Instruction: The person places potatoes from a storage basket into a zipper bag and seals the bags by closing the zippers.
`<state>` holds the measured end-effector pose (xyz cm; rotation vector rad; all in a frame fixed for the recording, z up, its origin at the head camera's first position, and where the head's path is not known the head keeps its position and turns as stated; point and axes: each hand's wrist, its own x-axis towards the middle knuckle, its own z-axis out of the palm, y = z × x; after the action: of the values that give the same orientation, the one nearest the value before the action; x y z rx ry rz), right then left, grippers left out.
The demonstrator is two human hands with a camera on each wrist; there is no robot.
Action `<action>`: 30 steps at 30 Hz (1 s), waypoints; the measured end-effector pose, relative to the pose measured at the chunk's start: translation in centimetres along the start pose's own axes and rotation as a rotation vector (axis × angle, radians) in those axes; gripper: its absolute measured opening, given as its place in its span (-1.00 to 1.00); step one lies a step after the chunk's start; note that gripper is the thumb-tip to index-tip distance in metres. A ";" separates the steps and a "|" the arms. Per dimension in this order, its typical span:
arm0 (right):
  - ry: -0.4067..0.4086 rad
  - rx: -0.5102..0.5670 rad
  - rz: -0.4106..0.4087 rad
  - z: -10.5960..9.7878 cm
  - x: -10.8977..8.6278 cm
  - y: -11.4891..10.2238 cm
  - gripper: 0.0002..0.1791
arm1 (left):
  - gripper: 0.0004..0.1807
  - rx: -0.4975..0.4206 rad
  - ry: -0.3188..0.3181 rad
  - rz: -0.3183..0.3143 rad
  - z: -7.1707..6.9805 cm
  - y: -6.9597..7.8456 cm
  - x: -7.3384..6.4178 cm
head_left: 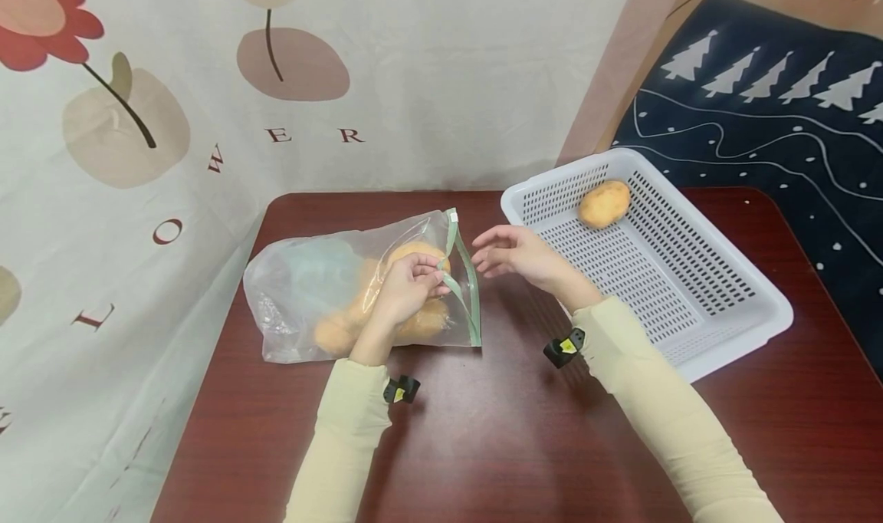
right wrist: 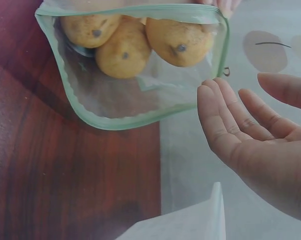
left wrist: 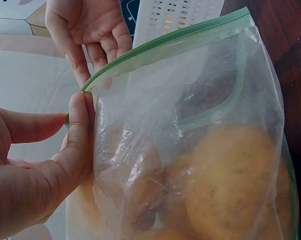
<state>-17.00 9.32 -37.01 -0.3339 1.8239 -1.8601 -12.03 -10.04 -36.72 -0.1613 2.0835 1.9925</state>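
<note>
A clear zip bag (head_left: pixel 310 277) with a green zip edge lies on its side, its mouth facing right and gaping. Several potatoes (right wrist: pixel 123 55) are inside it. My left hand (head_left: pixel 407 289) pinches the upper lip of the bag's mouth between thumb and fingers. Just right of the mouth, my right hand (head_left: pixel 517 254) hovers with fingers loosely extended and holds nothing. In the right wrist view its fingertips (right wrist: pixel 208 95) are close to the green rim; whether they touch it I cannot tell. One more potato (head_left: pixel 604 204) sits in the white basket (head_left: pixel 741 331).
The perforated basket stands at the right of the dark red wooden table (head_left: pixel 483 446), close to my right forearm. Behind the table hangs a pale cloth (head_left: pixel 448 86) with flower prints. A dark blue cloth with white trees (head_left: pixel 752 124) is at the far right.
</note>
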 end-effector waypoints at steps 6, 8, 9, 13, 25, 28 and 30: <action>0.021 -0.012 -0.002 -0.7 -0.3 -0.9 -0.74 | -0.78 0.004 0.001 -0.009 0.0 0.0 0.0; 0.027 -0.017 0.001 -1.0 -0.4 -1.1 -0.75 | -0.77 0.006 0.000 -0.015 0.0 0.1 0.0; 0.029 -0.018 0.001 -1.2 -0.5 -1.3 -0.75 | -0.77 0.007 0.001 -0.018 0.0 0.1 0.0; 0.037 -0.025 -0.002 -1.7 -0.7 -1.7 -0.76 | -0.78 0.006 0.001 -0.027 0.0 0.2 0.0; 0.074 0.024 -0.038 -4.0 -1.3 -2.8 -0.83 | -0.78 0.006 -0.008 -0.025 -0.1 0.2 -0.1; 0.080 0.058 -0.045 -4.7 -1.6 -3.1 -0.84 | -0.79 0.001 -0.009 -0.024 -0.1 0.2 -0.1; 0.086 0.064 -0.048 -5.1 -1.8 -3.3 -0.83 | -0.79 -0.002 -0.008 -0.026 -0.1 0.1 -0.1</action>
<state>-18.71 14.51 -33.81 -0.2810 1.8222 -1.9897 -11.98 -10.12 -36.55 -0.1796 2.0635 1.9774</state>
